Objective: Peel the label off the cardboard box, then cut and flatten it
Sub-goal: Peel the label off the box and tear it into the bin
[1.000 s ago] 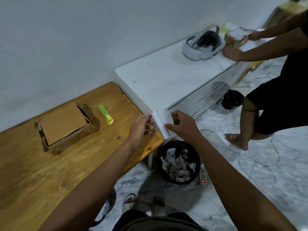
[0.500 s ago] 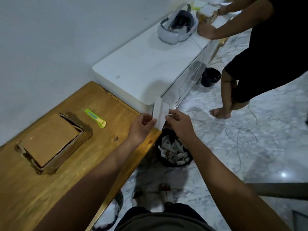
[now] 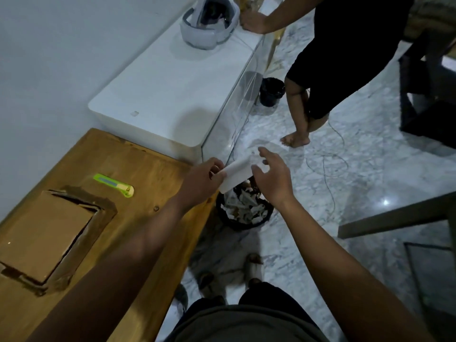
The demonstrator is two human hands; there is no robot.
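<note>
The brown cardboard box (image 3: 47,233) lies on the wooden table (image 3: 153,178) at the left, its top flap closed. A green and yellow utility knife (image 3: 114,185) rests on the table beyond the box. My left hand (image 3: 204,181) pinches a white folded label (image 3: 235,175) over the edge of the table. Right beside the label, my right hand (image 3: 272,178) has its fingers spread and holds nothing. Directly below the label stands a black waste bin (image 3: 244,211) filled with white paper scraps.
A white cabinet (image 3: 158,99) stands beyond the table, with a white headset (image 3: 209,23) on top. Another person stands at the right on the marble floor, one hand on the cabinet. A small black bin (image 3: 271,91) sits by their leg. Cables trail across the floor.
My right hand has let go of the label and opened; the left hand alone holds it now. The view has tilted down and to the right.
</note>
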